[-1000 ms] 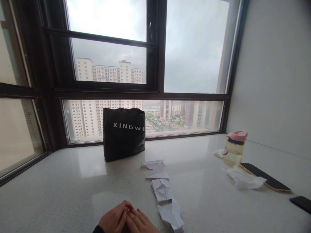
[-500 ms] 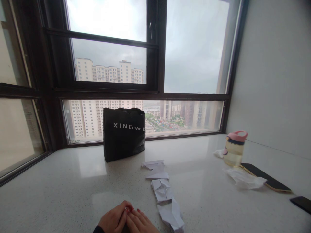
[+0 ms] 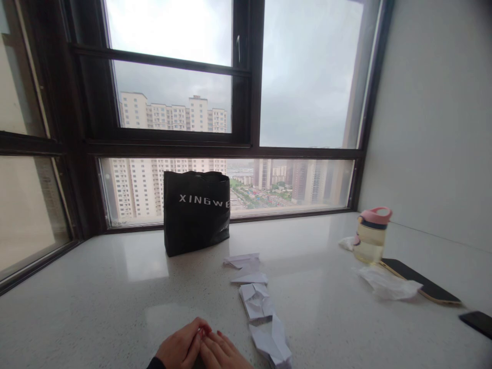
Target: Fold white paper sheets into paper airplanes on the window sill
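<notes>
At the bottom edge my left hand (image 3: 182, 342) and my right hand (image 3: 225, 352) rest together on the white speckled countertop, fingertips meeting. The left fingers are bent and closed, with no object visible in them. Those of the right hand lie stretched side by side, angled toward the left hand; the space under the palms is hidden. Just right of my right hand is a folded white paper piece (image 3: 271, 341). Beyond it, in a row leading away, come a squarish folded paper (image 3: 257, 301), a flat pointed one (image 3: 249, 278) and another folded paper (image 3: 242, 260).
A black bag (image 3: 197, 215) with white lettering stands by the window. On the right are a water bottle (image 3: 371, 238) with a pink lid, a crumpled tissue (image 3: 390, 284), a dark tablet-like device (image 3: 423, 282) and a black phone-like object (image 3: 476, 324). A wall (image 3: 430, 128) borders that side.
</notes>
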`<state>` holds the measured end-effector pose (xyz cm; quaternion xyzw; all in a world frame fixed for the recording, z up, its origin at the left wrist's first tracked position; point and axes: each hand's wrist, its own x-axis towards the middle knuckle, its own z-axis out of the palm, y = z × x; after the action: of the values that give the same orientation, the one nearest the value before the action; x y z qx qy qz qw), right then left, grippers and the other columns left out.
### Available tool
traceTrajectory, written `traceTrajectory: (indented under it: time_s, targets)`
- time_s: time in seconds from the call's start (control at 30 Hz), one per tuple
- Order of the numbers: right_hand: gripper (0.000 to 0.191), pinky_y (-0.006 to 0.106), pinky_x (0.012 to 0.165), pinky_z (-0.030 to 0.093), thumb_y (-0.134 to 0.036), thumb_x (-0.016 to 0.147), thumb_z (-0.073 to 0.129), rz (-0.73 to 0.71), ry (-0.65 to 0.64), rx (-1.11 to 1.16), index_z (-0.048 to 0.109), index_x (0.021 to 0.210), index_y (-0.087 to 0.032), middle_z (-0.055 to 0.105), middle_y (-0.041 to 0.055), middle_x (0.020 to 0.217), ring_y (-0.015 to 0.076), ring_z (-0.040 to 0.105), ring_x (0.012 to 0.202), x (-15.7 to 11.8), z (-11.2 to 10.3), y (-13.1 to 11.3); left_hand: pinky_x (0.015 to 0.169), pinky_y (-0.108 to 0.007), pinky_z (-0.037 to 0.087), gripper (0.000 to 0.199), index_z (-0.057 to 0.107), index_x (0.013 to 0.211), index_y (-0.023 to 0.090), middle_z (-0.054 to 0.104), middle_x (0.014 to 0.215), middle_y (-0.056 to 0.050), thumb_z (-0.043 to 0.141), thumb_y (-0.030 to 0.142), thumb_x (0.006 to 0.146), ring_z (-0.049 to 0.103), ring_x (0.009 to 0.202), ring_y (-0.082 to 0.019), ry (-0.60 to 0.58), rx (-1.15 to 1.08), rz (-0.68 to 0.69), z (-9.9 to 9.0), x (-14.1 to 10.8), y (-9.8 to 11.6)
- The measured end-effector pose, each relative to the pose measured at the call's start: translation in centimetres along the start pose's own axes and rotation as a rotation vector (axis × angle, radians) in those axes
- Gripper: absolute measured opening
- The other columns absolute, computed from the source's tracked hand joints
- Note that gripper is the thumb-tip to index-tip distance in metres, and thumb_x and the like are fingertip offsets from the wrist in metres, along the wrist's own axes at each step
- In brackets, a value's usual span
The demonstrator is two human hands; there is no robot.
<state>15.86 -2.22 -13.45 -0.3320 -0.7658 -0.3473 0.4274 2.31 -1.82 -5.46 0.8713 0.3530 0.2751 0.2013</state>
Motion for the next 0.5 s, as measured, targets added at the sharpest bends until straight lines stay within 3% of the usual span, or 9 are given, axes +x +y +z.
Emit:
traceTrajectory:
  time_s: [0.2,0.37,0.5]
  targets:
    - [0.026,0.022,0.06,0.049,-0.028,0.086,0.029,-0.033,-0.118,-0.012,0.048,0.098,-0.015,0.067,0.0039,0.081,0.015,0.062,0.074,-0.31,0.09,0.05,0.064,-0.018,0.044,0.026,0.047,0.083,0.023,0.062,0.075,0.0,0.022,0.029,0.08,0.058,0.068,-0.013,0.001,0.006,-0.004,-0.05,-0.01,0.05]
    - [0.027,0.023,0.06,0.049,-0.026,0.087,0.026,-0.005,-0.084,-0.004,0.048,0.098,-0.016,0.067,0.0031,0.08,0.0148,0.062,0.074,-0.46,0.14,0.03,0.064,-0.018,0.043,0.025,0.048,0.082,0.023,0.062,0.075,0.001,0.024,0.029,0.08,0.059,0.068,-0.013,0.002,0.005,-0.022,0.01,0.01,0.05]
    - [0.027,0.023,0.062,0.049,-0.028,0.086,0.029,-0.023,-0.131,0.0,0.048,0.1,-0.015,0.067,0.0044,0.083,0.0152,0.061,0.075,-0.61,0.24,0.07,0.064,-0.018,0.043,0.025,0.048,0.083,0.023,0.063,0.075,0.0,0.024,0.029,0.08,0.059,0.068,-0.013,0.005,0.008,-0.031,0.12,-0.01,-0.14]
